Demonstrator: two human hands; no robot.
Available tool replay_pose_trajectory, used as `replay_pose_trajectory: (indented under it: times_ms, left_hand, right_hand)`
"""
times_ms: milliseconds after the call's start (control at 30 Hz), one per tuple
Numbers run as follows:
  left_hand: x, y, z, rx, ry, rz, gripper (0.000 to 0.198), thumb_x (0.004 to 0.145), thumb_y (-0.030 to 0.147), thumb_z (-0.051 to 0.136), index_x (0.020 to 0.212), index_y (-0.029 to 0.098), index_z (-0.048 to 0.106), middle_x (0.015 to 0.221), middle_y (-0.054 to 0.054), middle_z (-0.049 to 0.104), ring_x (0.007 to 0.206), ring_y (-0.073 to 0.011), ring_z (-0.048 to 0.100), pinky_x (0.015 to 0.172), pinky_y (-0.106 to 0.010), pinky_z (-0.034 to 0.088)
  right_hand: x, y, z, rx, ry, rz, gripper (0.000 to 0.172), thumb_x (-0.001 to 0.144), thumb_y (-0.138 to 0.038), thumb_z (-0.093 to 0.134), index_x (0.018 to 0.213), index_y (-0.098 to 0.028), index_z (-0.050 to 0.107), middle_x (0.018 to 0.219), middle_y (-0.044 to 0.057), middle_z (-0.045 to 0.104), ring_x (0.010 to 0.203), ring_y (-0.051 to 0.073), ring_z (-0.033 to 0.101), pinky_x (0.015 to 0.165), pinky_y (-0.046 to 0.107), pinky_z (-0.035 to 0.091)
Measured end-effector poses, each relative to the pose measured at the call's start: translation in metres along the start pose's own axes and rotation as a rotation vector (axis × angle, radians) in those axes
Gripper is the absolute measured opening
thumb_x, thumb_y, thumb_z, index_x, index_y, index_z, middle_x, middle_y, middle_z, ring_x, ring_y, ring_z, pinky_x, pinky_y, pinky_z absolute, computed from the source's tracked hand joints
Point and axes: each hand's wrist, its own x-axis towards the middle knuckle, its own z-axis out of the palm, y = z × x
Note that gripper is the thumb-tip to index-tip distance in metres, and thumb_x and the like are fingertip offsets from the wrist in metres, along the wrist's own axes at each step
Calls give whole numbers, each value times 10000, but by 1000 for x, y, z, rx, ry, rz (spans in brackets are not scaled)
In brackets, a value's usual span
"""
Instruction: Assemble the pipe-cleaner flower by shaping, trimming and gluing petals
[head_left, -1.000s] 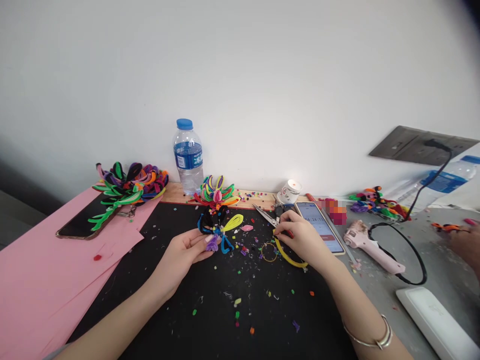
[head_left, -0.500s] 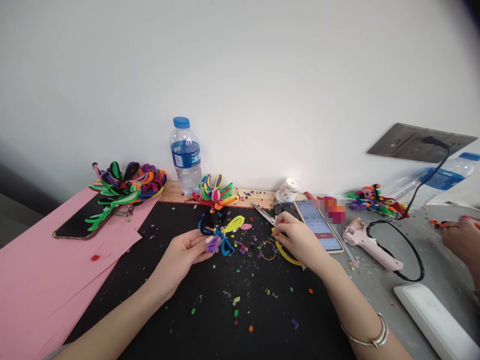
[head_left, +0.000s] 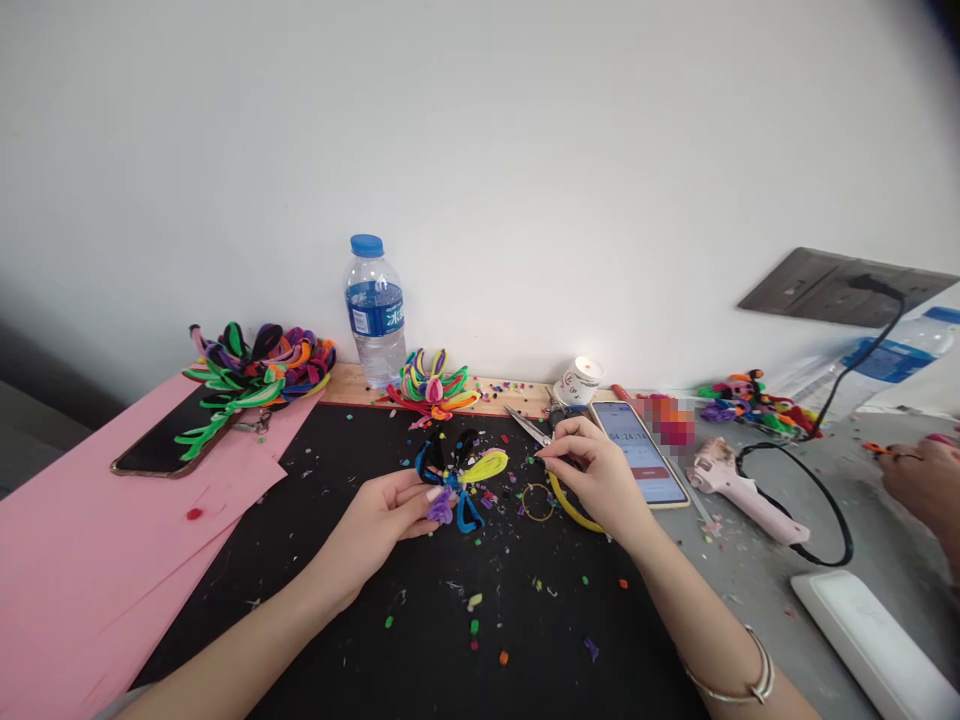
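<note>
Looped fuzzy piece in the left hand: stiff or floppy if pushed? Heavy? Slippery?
The looped piece would probably bend yet hold its shape: its slim loops stick out unsupported. Likely light, since the left hand seems to hold it just near its purple part. Probably not slippery, given its fuzzy surface.

With our left hand (head_left: pixel 391 508) we pinch a multicoloured fuzzy flower (head_left: pixel 452 481) by its purple part. Beyond our right hand's (head_left: pixel 592 478) curled fingers lie scissors (head_left: pixel 529 427); nearer us than those fingertips, a thin ring (head_left: pixel 538 521) and a yellow strip (head_left: pixel 568 508).
</note>
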Motion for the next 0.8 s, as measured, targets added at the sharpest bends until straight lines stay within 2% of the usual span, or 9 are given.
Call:
replay_pose_trajectory:
  times_ms: [200,400,700,800]
  left_hand:
    - [0,-4,1,17,-33,17,345,753,398,560,1033,202,609,990,-45,666,995,-185,560,857,-295,444]
    - [1,-6,4,23,-74,5,327,761,385,552,1018,190,606,960,-42,674,973,-190,572,861,-314,448]
    - [0,-9,10,52,-139,12,241,768,332,547,919,153,603,850,-35,678,860,-193,612,788,-318,479]
    - [0,-8,10,57,-150,20,260,774,328,537,964,162,599,862,-31,679,882,-193,604,780,-308,479]
  right_hand:
    - [-10,-18,8,136,122,-77,104,757,-176,561,743,-222,653,867,33,481,774,148,504,602,254,416]
    - [-20,-29,21,124,116,-171,119,789,-181,535,750,-215,641,887,39,467,653,111,482,572,261,424]
    - [-28,-27,44,-145,42,-342,135,824,-170,497,800,-197,627,898,50,509,824,153,492,684,280,416]
    - [-29,-27,47,-203,36,-368,140,831,-172,485,809,-196,621,903,51,523,812,151,486,677,277,411]
